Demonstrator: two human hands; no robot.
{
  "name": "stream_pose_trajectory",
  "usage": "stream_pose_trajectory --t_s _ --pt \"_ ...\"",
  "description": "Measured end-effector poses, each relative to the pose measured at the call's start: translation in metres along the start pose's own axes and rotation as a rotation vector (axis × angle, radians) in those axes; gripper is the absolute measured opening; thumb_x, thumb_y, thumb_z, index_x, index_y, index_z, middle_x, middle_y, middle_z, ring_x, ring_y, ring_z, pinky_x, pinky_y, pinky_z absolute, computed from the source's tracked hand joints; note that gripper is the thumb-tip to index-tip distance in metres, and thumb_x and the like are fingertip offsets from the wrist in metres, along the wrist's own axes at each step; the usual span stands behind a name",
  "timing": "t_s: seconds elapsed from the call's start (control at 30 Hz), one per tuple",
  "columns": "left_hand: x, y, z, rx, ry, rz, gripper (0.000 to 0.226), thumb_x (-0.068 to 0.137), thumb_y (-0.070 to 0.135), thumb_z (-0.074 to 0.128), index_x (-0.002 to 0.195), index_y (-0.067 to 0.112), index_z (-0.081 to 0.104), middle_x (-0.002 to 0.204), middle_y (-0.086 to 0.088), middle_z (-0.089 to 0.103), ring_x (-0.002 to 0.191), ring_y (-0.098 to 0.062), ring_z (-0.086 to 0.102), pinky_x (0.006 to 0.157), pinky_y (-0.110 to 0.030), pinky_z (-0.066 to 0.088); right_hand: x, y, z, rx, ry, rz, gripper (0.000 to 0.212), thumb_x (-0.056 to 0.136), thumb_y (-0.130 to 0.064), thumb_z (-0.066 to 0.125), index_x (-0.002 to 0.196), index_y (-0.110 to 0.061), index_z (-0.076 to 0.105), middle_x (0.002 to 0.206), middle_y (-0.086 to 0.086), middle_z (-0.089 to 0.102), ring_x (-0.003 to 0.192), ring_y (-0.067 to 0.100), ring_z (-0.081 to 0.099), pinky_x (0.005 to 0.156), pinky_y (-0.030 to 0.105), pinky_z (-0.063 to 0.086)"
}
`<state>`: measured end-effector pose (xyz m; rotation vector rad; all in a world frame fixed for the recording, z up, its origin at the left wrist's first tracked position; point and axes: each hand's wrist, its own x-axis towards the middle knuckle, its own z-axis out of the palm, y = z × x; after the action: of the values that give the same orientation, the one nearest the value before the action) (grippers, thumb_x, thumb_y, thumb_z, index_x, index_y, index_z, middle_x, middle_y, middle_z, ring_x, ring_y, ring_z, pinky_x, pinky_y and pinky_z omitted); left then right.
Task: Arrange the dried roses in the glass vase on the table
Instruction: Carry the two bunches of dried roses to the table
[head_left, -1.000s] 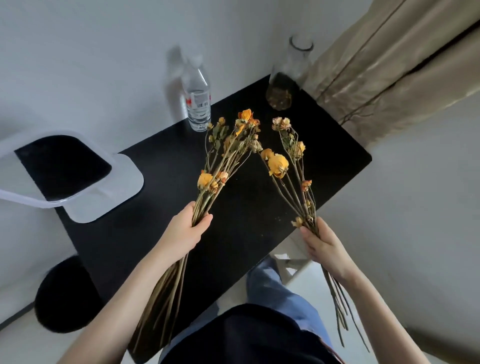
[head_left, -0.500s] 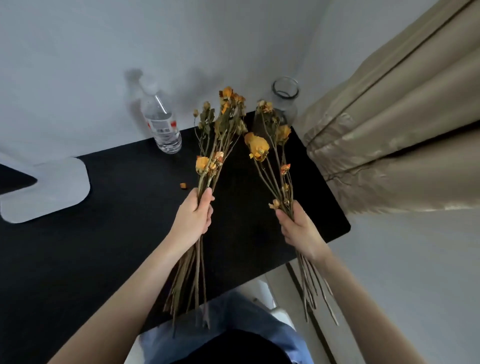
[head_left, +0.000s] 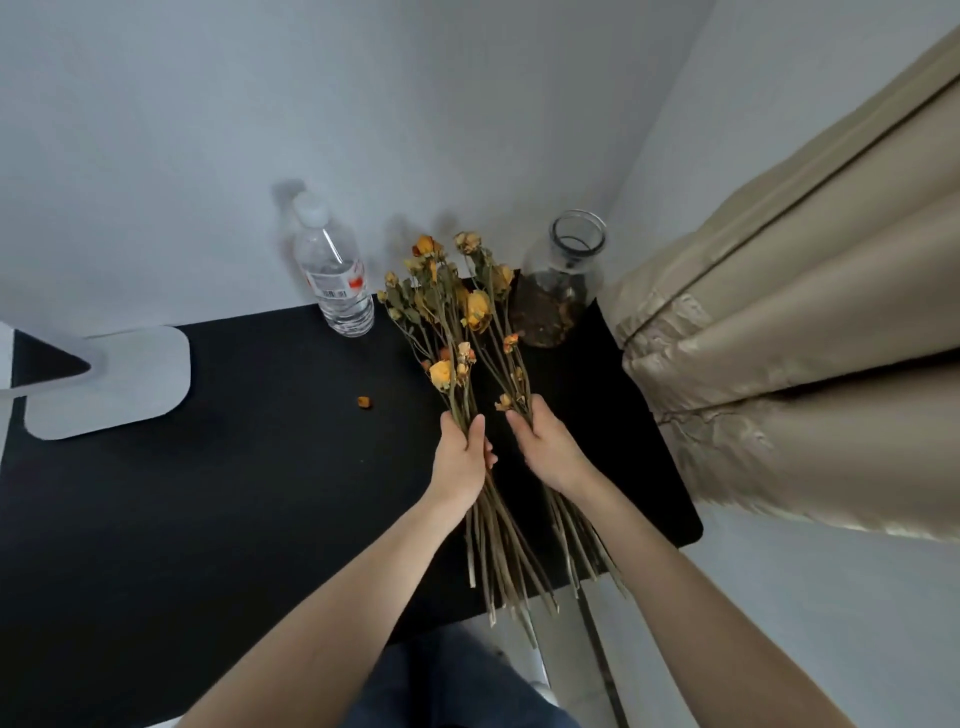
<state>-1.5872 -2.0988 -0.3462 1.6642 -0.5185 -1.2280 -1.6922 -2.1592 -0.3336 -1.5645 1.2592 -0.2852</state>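
Note:
I hold two bunches of dried yellow-orange roses above the black table (head_left: 234, 493). My left hand (head_left: 462, 457) grips the stems of the left bunch (head_left: 441, 332). My right hand (head_left: 545, 447) grips the stems of the right bunch (head_left: 493, 306). The two bunches lie almost side by side, heads pointing away from me, and their cut ends reach past the table's near edge. The glass vase (head_left: 561, 280) stands at the far right corner of the table, just beyond the flower heads, with dark dry bits in its bottom.
A clear plastic water bottle (head_left: 332, 270) stands by the wall, left of the roses. A fallen orange petal (head_left: 364, 402) lies on the table. A white monitor base (head_left: 114, 384) sits at the left. A beige curtain (head_left: 805, 338) hangs close on the right.
My hands have come together, so the two bunches are now nearly touching. The flower heads have moved closer to the vase. The view has shifted towards the table's far right corner.

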Motion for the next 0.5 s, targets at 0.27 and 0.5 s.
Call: stream_pose_trajectory --t_s 0.27,0.5 --pt "0.03 -0.014 0.009 0.036 -0.001 -0.075 0.019 0.099 0.022 0.039 0.117 0.017 0.039 0.092 0.008 0.055 0.079 -0.002 0.055 0.062 -0.016 0.041 0.03 0.022 0.008 -0.062 -0.044 0.069 0.006 0.099 -0.024 0.04 0.103 -0.023 0.045 0.081 -0.011 0.052 0.071 0.003 0.052 0.06 0.015 0.037" --pt "0.043 -0.022 0.013 0.131 -0.017 -0.112 0.028 0.099 0.025 0.039 0.12 0.008 0.038 0.106 0.001 0.052 0.09 -0.01 0.052 0.077 -0.025 0.04 0.045 0.033 0.017 -0.116 -0.042 0.12 0.014 0.099 -0.025 0.04 0.107 -0.017 0.048 0.098 -0.005 0.059 0.091 0.01 0.058 0.071 0.018 0.045"
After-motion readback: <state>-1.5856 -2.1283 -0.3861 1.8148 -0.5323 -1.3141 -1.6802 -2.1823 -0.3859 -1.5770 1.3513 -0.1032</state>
